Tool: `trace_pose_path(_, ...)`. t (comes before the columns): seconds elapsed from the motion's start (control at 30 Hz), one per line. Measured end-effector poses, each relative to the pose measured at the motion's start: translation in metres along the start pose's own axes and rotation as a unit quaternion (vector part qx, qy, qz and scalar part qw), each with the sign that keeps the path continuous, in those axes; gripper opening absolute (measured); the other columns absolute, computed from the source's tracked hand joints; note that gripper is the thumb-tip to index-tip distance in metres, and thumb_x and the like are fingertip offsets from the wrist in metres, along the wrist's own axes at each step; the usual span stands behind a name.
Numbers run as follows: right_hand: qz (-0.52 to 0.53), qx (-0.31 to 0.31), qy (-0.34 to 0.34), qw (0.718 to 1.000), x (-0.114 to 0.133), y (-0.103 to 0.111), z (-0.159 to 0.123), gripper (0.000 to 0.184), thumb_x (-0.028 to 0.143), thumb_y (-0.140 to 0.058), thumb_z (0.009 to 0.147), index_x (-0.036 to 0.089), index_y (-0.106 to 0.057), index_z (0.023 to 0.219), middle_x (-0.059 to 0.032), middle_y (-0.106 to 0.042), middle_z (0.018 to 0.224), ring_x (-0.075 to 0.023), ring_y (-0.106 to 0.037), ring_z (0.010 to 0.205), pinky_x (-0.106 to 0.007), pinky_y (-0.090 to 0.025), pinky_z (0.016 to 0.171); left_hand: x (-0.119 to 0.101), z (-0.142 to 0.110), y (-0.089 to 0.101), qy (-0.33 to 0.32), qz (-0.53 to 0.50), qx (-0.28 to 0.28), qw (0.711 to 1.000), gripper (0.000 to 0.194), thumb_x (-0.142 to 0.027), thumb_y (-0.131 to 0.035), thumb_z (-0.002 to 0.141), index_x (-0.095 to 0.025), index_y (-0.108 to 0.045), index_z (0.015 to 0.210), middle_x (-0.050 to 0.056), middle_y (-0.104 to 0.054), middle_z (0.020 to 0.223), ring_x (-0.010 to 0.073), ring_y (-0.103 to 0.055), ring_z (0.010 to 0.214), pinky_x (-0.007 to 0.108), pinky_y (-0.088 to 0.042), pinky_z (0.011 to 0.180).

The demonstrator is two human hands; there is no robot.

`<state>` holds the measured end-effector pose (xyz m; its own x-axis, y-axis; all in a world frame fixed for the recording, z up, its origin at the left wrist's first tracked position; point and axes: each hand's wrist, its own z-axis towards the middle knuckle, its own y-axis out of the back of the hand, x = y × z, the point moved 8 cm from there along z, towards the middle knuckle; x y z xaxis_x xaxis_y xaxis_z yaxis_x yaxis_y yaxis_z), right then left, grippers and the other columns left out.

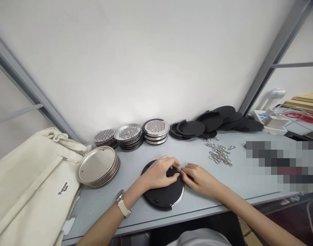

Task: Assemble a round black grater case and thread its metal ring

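Note:
A black round disc (160,197) with a shiny metal edge along its lower right lies flat near the table's front. My left hand (159,173) rests across it, thumb and fingers curved around its right side. At the disc's upper right rim is a small wire snap clip (178,169), partly hidden by fingers. My right hand (199,179) pinches this clip between thumb and forefinger, just off the disc's edge. More wire clips (219,153) lie in a loose heap beyond my right hand.
Along the wall stand perforated metal grater discs (128,132) in stacks and overlapping black round covers (210,121). Plain metal discs (96,165) are piled at left beside a cream bag (35,184). A white device with cables (273,123) is at right.

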<state>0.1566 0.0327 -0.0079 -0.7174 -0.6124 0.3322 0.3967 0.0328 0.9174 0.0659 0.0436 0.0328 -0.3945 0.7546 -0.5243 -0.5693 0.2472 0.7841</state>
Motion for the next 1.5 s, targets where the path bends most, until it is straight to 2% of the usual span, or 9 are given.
trace_pose_path(0.63,-0.016,-0.004,0.006,1.0,0.0,0.0,-0.001,0.031,0.023,-0.031,0.094,0.02,-0.046,0.067,-0.0029,-0.057,0.063,-0.0157,-0.049,0.06,-0.028,-0.035,0.063,0.004,0.001,-0.002,0.012,-0.046,0.013,0.999,0.023,-0.012,-0.057,0.077,-0.019,-0.05,0.097,0.002,-0.06,0.094,0.0138,-0.057,0.08,0.027,-0.046,0.077)
trace_pose_path(1.5,0.019,-0.006,-0.009,1.0,-0.004,0.0,-0.002,0.03,0.026,-0.031,0.094,0.019,-0.045,0.068,-0.0018,-0.053,0.064,-0.0142,-0.046,0.06,-0.026,-0.033,0.06,0.011,0.0,-0.004,0.035,-0.09,0.022,0.995,0.027,-0.013,-0.059,0.077,-0.02,-0.05,0.101,0.002,-0.061,0.097,0.012,-0.06,0.078,0.023,-0.05,0.074)
